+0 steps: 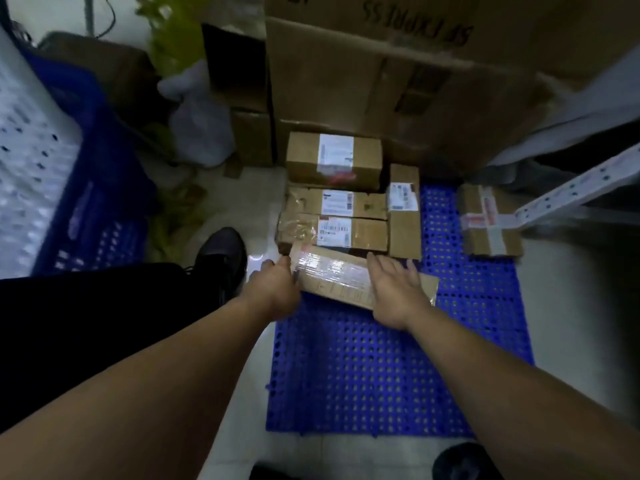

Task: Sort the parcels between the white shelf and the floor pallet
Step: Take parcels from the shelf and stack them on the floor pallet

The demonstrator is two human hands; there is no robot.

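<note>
One parcel [332, 277] under right hand [398, 289]

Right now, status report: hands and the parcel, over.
Left hand holds left end of long parcel; right hand flat on top. Parcel skewed over blue pallet. Row of labelled boxes close behind.

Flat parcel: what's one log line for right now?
thing: flat parcel | place: blue pallet, in front of labelled boxes | left hand: at its left end, grip unclear | right hand: flat on top

I'm watching a long taped parcel [332, 278] lying askew on the blue pallet [381, 368], just beside labelled brown parcels [349, 230].
</note>
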